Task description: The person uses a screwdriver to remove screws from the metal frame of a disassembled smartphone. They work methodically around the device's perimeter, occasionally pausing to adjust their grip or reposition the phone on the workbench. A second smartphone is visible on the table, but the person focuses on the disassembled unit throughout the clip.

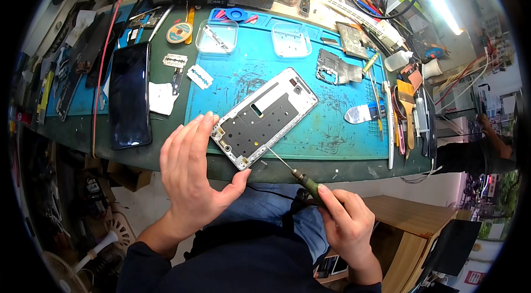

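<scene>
A silver phone frame with a dark grey inner panel [243, 127] lies slanted on the blue work mat [337, 141], near its front edge. My left hand [193, 166] spans the frame's lower left end, fingertips at one corner and thumb at the other, gripping it. In my right hand [349, 221] is a green-handled screwdriver [310, 183], pinched at the handle. Its thin shaft points up and left, and the tip meets the frame's long right side. Whether the tip sits in a screw is too small to tell.
Two clear plastic boxes, one left [217, 37] and one right [291, 40], hold small parts. Left lie a dark phone [130, 95], razor blades [199, 76] and a solder spool [179, 33]. Metal phone parts [337, 68] and a brush [406, 99] lie right.
</scene>
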Demonstrator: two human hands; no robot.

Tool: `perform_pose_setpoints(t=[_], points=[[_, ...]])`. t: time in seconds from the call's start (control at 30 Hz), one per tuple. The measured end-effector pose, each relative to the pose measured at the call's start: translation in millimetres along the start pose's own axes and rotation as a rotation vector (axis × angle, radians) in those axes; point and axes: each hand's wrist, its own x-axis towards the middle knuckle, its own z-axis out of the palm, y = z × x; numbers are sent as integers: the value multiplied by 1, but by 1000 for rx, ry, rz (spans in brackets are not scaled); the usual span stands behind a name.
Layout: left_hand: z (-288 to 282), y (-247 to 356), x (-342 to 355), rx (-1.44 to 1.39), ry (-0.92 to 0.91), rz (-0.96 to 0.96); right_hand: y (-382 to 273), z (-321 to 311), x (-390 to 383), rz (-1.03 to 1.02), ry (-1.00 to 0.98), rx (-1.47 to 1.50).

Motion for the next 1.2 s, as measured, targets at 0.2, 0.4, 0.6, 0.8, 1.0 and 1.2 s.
perform_pose_setpoints(t=[0.2, 0.4, 0.6, 0.8, 1.0, 1.2], points=[[-3, 1, 1, -21, -18, -11, -1, 2, 1, -8, 6, -12], [-3, 2, 2, -33, -21, -15, -4, -1, -1, -24, -20, -33], [-3, 0, 0, -38, -30, -16, -8, -3, 1, 0, -14, -45], [-3, 2, 1, -33, -28, -23, -6, -3, 0, 5, -8, -48], [-4, 1, 1, -41, -34, -28, -6, -4, 1, -2, -23, -56], [-4, 2, 2, -39, -27, -23, -7, -2, -1, -23, -23, -57]])
